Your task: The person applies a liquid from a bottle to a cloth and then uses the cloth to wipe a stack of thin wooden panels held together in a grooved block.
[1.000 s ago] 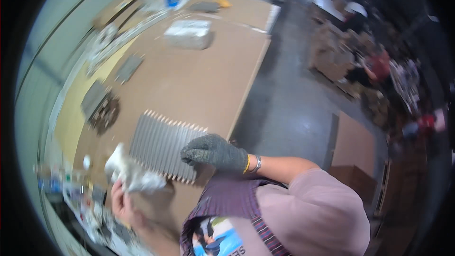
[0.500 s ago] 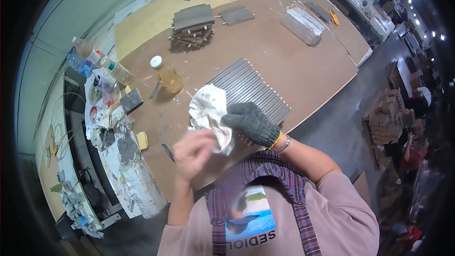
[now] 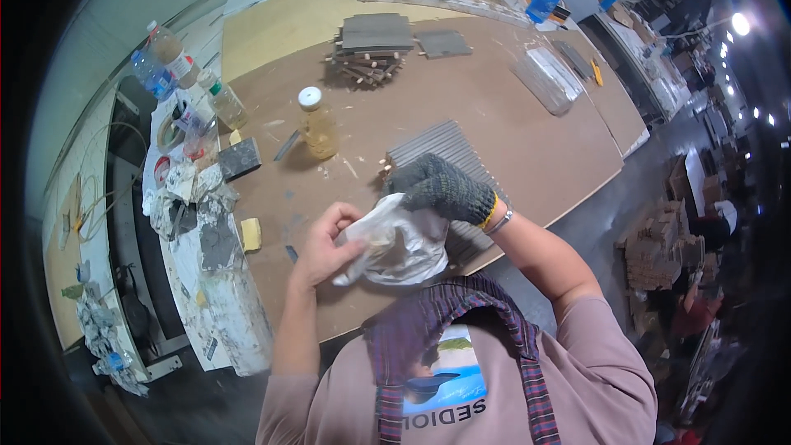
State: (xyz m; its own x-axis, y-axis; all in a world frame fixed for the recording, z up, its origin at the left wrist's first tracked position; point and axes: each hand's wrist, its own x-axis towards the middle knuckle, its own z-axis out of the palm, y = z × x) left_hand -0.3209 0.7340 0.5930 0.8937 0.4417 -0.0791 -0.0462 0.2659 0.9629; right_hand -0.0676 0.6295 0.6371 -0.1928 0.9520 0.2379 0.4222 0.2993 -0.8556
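Observation:
A crumpled white cloth [image 3: 404, 247] is stretched between my two hands above the near edge of the table. My bare left hand [image 3: 331, 245] pinches its left side between thumb and fingers. My right hand [image 3: 445, 191], in a dark grey knitted glove with a yellow cuff edge, is closed on the cloth's upper part; its fingertips are partly hidden. Behind and under the glove lies a row of narrow grey strips [image 3: 441, 144] with pale pegs at their ends. The cloth and glove cover part of the row.
A jar of yellowish liquid with a white lid [image 3: 320, 128] stands left of the strips. Farther back are a stack of grey panels [image 3: 375, 37] and a single panel [image 3: 445, 43]. A wrapped bundle [image 3: 548, 82] lies right; bottles [image 3: 173, 53] and a dark block [image 3: 239, 158] line the left.
The cloth has come off the strips toward me and been spread out. My left hand has taken hold of its left side. The view has shifted slightly.

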